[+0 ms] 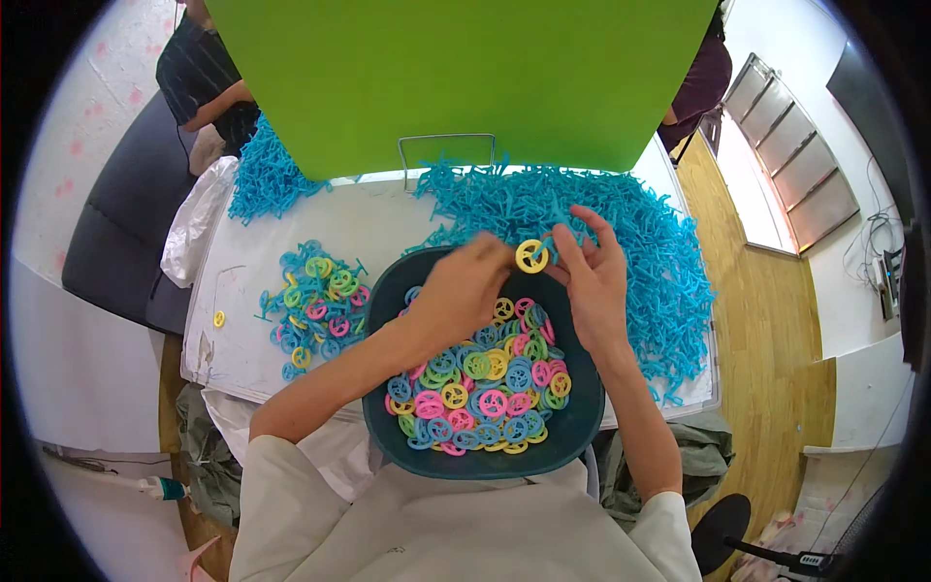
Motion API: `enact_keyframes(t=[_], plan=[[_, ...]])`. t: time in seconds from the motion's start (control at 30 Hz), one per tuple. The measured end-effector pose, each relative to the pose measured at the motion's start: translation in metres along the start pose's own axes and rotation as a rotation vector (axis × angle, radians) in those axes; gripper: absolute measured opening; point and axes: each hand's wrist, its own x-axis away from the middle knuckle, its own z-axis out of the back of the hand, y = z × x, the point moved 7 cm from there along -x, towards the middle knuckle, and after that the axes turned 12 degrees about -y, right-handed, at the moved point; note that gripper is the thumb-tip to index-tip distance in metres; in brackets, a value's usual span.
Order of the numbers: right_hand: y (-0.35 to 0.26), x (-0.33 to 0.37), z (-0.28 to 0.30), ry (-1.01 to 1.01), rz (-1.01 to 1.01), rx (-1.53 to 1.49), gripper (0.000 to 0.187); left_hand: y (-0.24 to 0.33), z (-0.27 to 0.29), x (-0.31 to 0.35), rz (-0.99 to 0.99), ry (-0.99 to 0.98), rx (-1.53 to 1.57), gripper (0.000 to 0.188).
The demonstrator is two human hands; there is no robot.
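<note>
dark bowl (574,427): heaped with pink, blue, green, yellow rings (480,388), nearest. left hand (464,291) and right hand (593,276) above it, grip pinching one yellow ring (530,256). blue sticks (630,242) piled on counter (378,228).

Yellow plastic ring (530,256), round with spokes inside, held upright above the far rim of the bowl, pinched between both hands' fingertips. A blue plastic strip (549,240) sticks out from its upper right side. Dark teal bowl (582,419), round, sits at the near worktop edge, filled with loose flat rings (480,393) in blue, pink, yellow and green.
</note>
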Motion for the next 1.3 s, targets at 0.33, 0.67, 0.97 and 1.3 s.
enact_keyframes(t=[0.33, 0.67, 0.97, 1.3], plan=[[-0.008, 0.003, -0.007, -0.153, 0.103, 0.360, 0.030, -0.012, -0.062, 0.016, -0.015, -0.466, -0.382, 0.020], [-0.012, 0.005, -0.012, -0.149, 0.076, 0.410, 0.022, -0.015, -0.061, 0.017, -0.001, -0.521, -0.519, 0.026], [-0.015, 0.007, -0.005, -0.092, 0.099, 0.256, 0.032, -0.010, 0.021, -0.002, 0.349, 0.151, 0.598, 0.015], [-0.013, 0.007, -0.015, -0.158, 0.086, 0.333, 0.030, -0.013, 0.006, -0.004, 0.288, -0.034, 0.941, 0.017]])
